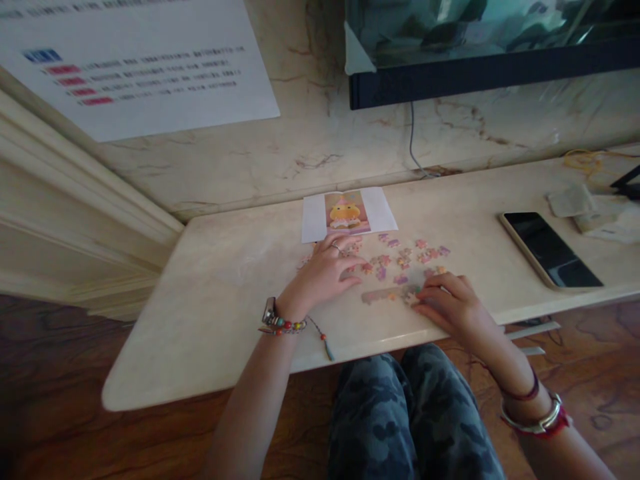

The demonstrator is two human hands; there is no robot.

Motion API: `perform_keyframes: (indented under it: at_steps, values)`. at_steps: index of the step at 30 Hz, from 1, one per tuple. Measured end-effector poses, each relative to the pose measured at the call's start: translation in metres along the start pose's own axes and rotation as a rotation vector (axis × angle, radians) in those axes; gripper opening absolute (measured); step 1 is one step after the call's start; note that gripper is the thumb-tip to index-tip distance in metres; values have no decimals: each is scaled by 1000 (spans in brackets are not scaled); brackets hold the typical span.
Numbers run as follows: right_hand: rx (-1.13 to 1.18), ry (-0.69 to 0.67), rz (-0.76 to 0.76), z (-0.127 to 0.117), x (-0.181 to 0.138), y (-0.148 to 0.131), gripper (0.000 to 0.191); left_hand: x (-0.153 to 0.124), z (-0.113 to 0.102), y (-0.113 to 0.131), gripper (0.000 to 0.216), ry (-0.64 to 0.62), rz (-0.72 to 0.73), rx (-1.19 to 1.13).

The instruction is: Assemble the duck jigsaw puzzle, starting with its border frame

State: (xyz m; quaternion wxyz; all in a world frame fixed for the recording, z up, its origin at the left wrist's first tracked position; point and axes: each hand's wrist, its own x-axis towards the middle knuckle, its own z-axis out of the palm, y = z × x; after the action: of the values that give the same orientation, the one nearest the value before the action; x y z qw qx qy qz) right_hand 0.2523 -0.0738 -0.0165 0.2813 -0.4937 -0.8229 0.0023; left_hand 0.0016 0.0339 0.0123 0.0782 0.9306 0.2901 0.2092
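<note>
Several small pink and purple puzzle pieces (405, 257) lie scattered on a pale marble ledge (225, 300). A joined strip of pieces (385, 294) sits near the front edge. My left hand (327, 270) rests flat on the ledge, fingers stretched over loose pieces at the left of the scatter. My right hand (447, 303) has its fingers curled and pressed down on a piece at the right end of the strip. A reference picture (347, 213) of a yellow cartoon figure lies just behind the pieces.
A dark phone (550, 250) lies face up at the right. Papers and a yellow cord (585, 160) are at the far right. A fish tank (480, 47) and a white poster (140, 67) stand against the marble wall. My knees (400, 413) are below the ledge.
</note>
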Motion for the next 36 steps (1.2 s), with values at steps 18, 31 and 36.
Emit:
perform_keyframes:
  at_steps: [18, 31, 36]
  values:
    - [38, -159, 22, 1, 8, -26, 15, 1, -1, -1, 25, 2, -6, 36]
    - [104, -161, 24, -5, 14, -18, 13, 2, 7, -11, 19, 94, 20, 62]
    - [-55, 16, 205, -16, 6, 27, 16, 3, 5, -7, 18, 74, 12, 84]
